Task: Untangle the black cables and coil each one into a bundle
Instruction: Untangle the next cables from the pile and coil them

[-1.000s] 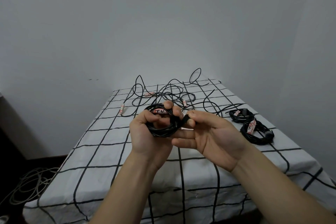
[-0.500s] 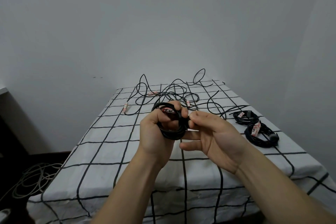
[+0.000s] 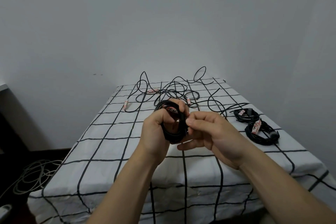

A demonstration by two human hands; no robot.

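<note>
Left hand (image 3: pixel 156 131) grips the coil (image 3: pixel 171 135), held above the tabletop (image 3: pixel 112 132); right hand (image 3: pixel 211 132) pinches a strand at its edge. Bundles (image 3: pixel 261 133) right of hands: two done. Tangle (image 3: pixel 172 92) beyond hands: not yet sorted.

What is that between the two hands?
A black cable coil: the left hand grips it and the right hand pinches its right edge. The head view shows this.
</note>
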